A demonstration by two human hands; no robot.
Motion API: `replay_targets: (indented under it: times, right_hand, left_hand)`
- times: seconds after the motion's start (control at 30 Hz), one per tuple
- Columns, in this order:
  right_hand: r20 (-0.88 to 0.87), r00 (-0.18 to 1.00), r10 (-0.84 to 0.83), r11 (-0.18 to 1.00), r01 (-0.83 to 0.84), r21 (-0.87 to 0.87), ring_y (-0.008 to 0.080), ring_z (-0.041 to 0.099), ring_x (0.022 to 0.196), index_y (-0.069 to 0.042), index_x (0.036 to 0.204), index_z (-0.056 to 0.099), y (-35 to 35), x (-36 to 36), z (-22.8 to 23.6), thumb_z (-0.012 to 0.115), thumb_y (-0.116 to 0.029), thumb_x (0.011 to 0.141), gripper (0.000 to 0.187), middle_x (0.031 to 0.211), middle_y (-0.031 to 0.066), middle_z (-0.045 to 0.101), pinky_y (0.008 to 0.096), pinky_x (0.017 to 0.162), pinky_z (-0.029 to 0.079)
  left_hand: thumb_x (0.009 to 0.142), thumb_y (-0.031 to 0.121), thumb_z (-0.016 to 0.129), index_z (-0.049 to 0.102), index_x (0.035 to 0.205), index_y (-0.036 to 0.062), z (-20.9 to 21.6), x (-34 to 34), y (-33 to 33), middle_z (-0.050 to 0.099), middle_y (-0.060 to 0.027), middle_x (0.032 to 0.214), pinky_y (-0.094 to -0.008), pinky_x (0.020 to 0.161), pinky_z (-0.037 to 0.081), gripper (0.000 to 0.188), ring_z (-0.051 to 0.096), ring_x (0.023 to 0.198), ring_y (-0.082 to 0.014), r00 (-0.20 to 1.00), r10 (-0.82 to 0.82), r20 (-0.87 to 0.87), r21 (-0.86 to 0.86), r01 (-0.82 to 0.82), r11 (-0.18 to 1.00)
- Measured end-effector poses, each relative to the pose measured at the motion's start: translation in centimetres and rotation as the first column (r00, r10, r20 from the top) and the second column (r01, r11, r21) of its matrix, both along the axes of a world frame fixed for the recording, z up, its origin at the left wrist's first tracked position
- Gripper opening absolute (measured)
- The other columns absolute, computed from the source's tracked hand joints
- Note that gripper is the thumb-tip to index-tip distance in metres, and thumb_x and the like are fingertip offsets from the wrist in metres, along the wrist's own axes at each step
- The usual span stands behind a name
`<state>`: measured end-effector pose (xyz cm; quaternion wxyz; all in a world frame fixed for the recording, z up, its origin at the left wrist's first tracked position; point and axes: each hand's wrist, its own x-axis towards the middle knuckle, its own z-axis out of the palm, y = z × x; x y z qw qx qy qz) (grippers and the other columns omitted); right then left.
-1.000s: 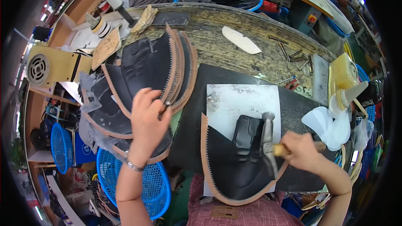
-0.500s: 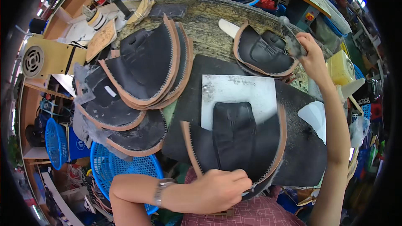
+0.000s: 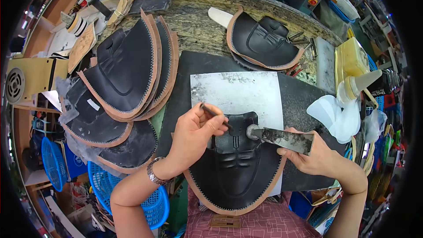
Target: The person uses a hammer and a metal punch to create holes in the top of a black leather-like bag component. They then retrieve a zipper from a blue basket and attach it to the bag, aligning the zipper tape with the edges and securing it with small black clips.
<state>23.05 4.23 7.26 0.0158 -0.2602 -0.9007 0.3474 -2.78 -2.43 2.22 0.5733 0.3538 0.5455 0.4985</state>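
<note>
A black leather shoe upper with a tan serrated edge lies on a grey metal plate, which rests on a dark mat. My left hand pinches a thin punch tool and holds its tip down on the top of the upper. My right hand grips a flat metal hammer, its round head resting on the upper beside the punch. A second, similar upper lies on the far side of the stone bench.
A stack of black uppers fans out at the left, with more below it. Blue baskets stand under the bench edge. A yellow glue bottle with a cone nozzle and white plastic sit at the right.
My right hand left an upper on the far bench and came back holding the hammer. My left hand moved from the near edge of the upper to its top and now holds the punch.
</note>
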Motion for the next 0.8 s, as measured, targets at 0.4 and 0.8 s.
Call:
replay_targets:
  times: [0.4, 0.8]
  right_hand:
    - [-0.035, 0.986, -0.165, 0.983, 0.167, 0.072, 0.0285, 0.06, 0.066, -0.003, 0.086, 0.063, 0.3, 0.3, 2.4, 0.065, -0.017, 0.078, 0.016, 0.087, 0.012, 0.061, 0.0362, 0.054, 0.046]
    - [0.016, 0.992, -0.122, 0.992, 0.121, 0.022, 0.0314, 0.059, 0.059, -0.004, 0.089, 0.063, -0.2, -0.4, -0.5, 0.064, -0.012, 0.08, 0.012, 0.079, 0.0139, 0.061, 0.0349, 0.051, 0.048]
  left_hand:
    - [0.09, 0.007, 0.054, 0.053, 0.094, -0.0023, -1.6, 1.4, -0.3, 0.067, -0.0079, 0.088, -0.024, 0.068, 0.053, 0.01, 0.064, 0.078, -0.0123, 0.878, -0.007, -0.478, 0.122, 0.074, 0.99]
    - [0.092, 0.011, 0.052, 0.053, 0.089, -0.0025, -1.9, 1.3, -0.1, 0.066, -0.0112, 0.075, -0.0252, 0.063, 0.053, 0.013, 0.066, 0.068, -0.0135, 0.958, 0.083, -0.273, 0.166, -0.038, 0.985]
